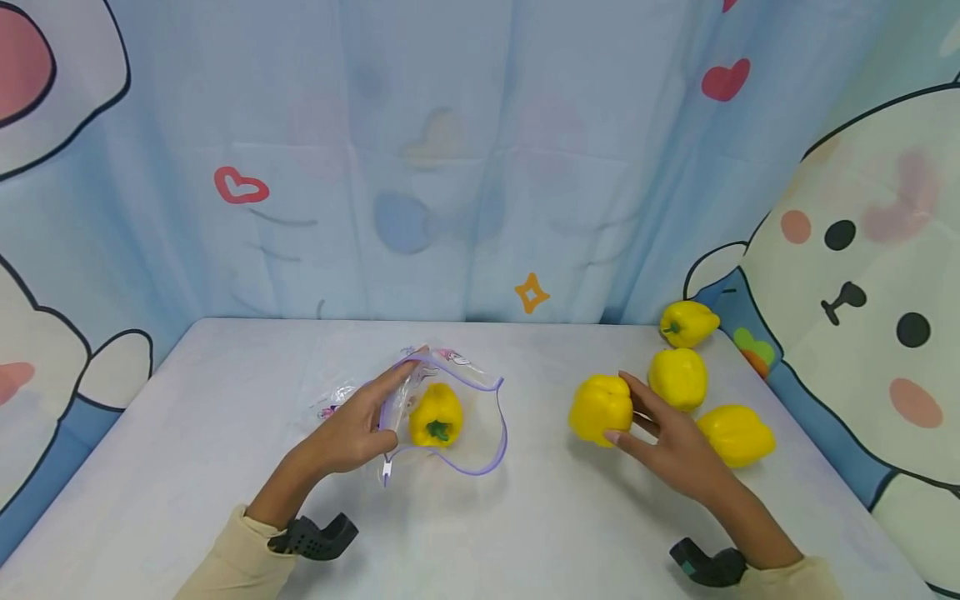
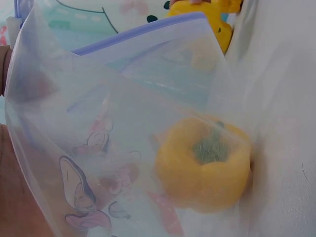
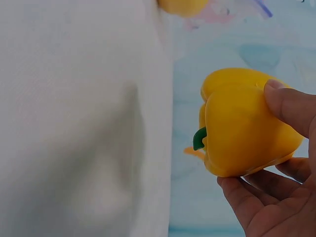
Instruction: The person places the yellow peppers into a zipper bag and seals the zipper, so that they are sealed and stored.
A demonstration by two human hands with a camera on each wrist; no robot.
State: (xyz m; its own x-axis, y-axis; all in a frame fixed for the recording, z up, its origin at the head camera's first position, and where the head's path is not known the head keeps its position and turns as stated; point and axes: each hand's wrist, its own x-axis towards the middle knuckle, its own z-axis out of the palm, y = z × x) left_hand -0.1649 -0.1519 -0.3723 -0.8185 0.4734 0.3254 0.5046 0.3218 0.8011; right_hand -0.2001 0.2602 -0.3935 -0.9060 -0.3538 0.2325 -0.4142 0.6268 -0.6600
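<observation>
My left hand [image 1: 354,429] grips the edge of a clear zip bag [image 1: 480,429] with a purple seal, its mouth spread wide. Inside the bag lies one yellow bell pepper [image 1: 436,412], its green stem toward me; the left wrist view shows this pepper [image 2: 202,173] through the printed plastic. To the right, my right hand [image 1: 675,446] holds a second yellow bell pepper [image 1: 600,408] between thumb and fingers, raised over the table. Its short green stem [image 3: 199,138] shows in the right wrist view.
Three more yellow peppers stand along the table's right side: a far one [image 1: 687,323], a middle one [image 1: 678,379] and a near one [image 1: 738,435]. The white table [image 1: 225,400] backs onto a blue patterned curtain [image 1: 450,208]. Crumpled clear plastic [image 1: 330,404] lies left of the bag.
</observation>
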